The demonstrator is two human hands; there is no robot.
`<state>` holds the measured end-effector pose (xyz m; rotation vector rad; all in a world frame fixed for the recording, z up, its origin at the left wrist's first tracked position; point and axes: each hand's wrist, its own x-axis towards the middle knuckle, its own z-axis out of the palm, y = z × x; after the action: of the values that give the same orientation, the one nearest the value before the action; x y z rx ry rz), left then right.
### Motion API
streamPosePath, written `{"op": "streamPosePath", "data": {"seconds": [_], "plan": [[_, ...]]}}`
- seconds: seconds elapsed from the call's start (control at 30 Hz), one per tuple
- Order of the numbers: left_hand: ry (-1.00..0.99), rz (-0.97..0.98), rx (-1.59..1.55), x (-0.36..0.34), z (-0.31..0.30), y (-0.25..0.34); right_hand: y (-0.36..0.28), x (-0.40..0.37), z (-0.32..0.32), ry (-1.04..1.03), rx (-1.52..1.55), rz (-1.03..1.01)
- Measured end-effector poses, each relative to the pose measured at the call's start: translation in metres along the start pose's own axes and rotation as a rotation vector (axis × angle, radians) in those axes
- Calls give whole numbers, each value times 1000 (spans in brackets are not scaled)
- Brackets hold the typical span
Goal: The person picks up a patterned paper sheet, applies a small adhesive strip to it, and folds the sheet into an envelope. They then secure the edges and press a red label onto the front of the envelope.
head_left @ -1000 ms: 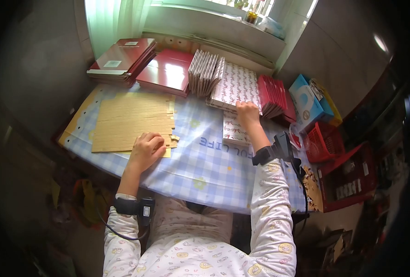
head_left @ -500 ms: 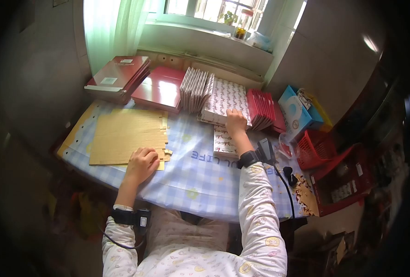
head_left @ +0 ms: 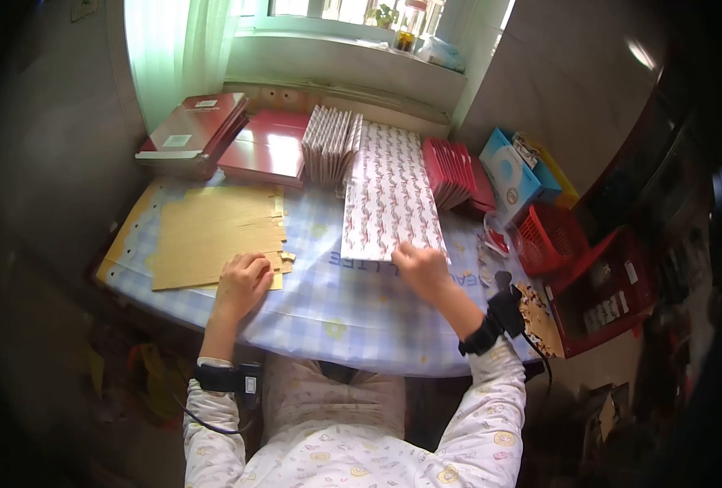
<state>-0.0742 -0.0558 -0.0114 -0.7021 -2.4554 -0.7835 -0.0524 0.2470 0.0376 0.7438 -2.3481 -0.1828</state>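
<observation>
My right hand (head_left: 423, 268) has its fingers closed on the near right corner of a long white patterned sheet (head_left: 393, 187), with a small repeating red-brown print. The sheet stretches back from my fingers to the rear of the table. My left hand (head_left: 244, 281) rests by the near right corner of a yellow layered sheet of paper strips (head_left: 215, 232). Its fingers are curled together, and what lies under them is hidden. Uneven strip ends stick out along the yellow sheet's right side.
Dark red glossy folders (head_left: 202, 126) and red flat covers (head_left: 267, 146) lie at the back left. Folded patterned pieces (head_left: 328, 146) and folded red pieces (head_left: 450, 171) flank the patterned sheet. A blue box (head_left: 507, 179) and red basket (head_left: 544, 240) stand on the right.
My right hand has come nearer to me, drawing the patterned sheet's near edge with it, so the sheet now shows longer. My left hand stays by the yellow sheet's corner.
</observation>
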Motion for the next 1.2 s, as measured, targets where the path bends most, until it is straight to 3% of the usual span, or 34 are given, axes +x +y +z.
{"op": "streamPosePath", "data": {"seconds": [0.3,0.4,0.53,0.63,0.87,0.97,1.2], "plan": [[-15,-16,27,-1,-6,8,-66,-94,-99,9,123,-211],[-17,-9,19,-2,-5,6,-62,-124,-110,-55,250,-92],[-27,-13,33,-2,-7,7,-38,-164,-120,-117,345,306],[-10,8,44,-2,-5,6,-22,-171,-131,-197,268,408],[-8,37,-3,-3,-3,0,-2,-175,-115,-463,360,485],[-39,41,-47,-2,-7,0,-11,-168,-102,-635,286,617],[-137,121,-21,16,-16,-2,-24,-159,-84,-538,274,702]]}}
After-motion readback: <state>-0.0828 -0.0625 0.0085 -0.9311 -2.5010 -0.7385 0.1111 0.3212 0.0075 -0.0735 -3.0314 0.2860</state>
